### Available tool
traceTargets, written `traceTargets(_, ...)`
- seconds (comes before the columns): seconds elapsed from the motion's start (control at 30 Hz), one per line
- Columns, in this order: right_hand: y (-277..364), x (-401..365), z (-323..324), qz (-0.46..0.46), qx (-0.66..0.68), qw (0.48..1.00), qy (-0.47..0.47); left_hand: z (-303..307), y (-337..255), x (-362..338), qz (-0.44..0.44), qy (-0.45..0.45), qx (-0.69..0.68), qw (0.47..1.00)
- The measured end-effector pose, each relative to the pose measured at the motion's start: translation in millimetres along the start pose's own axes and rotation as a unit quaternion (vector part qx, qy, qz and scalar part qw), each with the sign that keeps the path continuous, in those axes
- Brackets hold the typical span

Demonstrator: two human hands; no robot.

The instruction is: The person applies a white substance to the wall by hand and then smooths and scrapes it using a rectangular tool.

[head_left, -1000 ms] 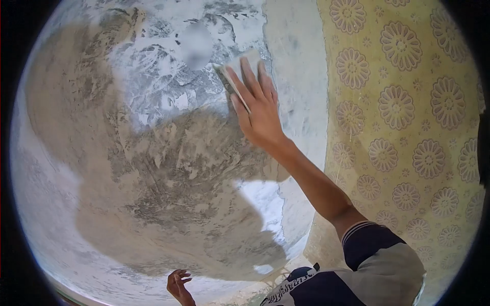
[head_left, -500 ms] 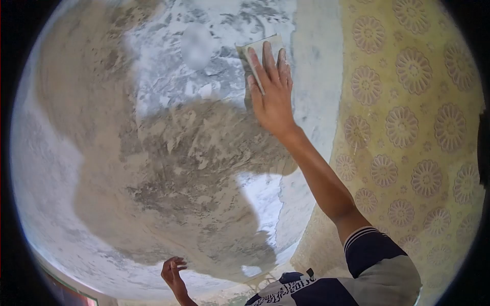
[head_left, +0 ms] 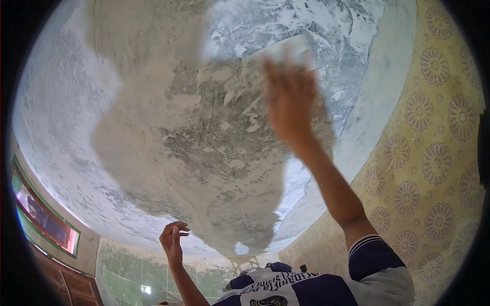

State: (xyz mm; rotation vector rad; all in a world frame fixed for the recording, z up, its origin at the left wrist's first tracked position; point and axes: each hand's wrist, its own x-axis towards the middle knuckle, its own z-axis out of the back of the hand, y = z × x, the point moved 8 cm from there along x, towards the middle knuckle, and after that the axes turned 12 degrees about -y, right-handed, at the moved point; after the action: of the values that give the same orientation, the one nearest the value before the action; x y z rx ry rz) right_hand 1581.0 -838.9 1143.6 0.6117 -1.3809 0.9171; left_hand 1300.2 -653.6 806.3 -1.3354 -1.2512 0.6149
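My right hand (head_left: 291, 97) is raised over the patchy plastered surface (head_left: 219, 127), blurred by motion. Under its fingers is a thin, pale, flat sheet (head_left: 291, 47), pressed against the grey and white plaster. My left hand (head_left: 174, 239) is at the lower left, in front of the surface's lower edge. Its fingers are loosely bent, with no object visible in them.
Yellow wall covering with round flower patterns (head_left: 437, 163) runs down the right side. At the lower left are a framed window (head_left: 45, 219), brown wooden panels (head_left: 76, 288) and green wall tiles (head_left: 155, 275). Shadows fall across the plaster.
The view has shifted, showing more of the window and tiles. My right hand and the sheet have moved left across the plaster, away from the pale strip beside the yellow wall covering.
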Motion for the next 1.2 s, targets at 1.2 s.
traceTargets(1.2, -75.1, -161.2, 16.2, -0.121, 0.04, 0.991, 0.028, -39.8, 18.3, -1.1, -0.008, 0.047, 0.074, 0.996)
